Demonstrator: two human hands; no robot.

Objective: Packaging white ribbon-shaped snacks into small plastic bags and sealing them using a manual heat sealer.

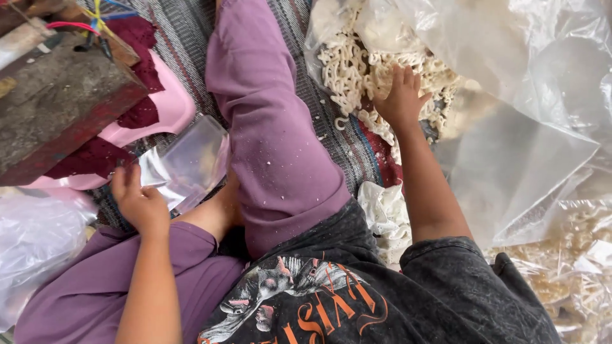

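My left hand (139, 202) grips the edge of a small clear plastic bag (188, 162) that lies open beside my purple-trousered leg (271, 137). My right hand (401, 99) reaches forward with its fingers spread, palm down on a heap of pale curly crackers (354, 73). The heap spills from a big clear plastic sack (510, 76) onto a striped mat (185, 38). Whether the fingers have closed on any crackers is hidden.
A worn wooden block (57, 102) with coloured wires stands at the upper left over a pink tray (172, 108) and dark red cloth. Filled clear bags of crackers (574, 267) lie at the right. A crumpled white plastic bag (32, 242) sits at the left, white cloth (386, 216) by my hip.
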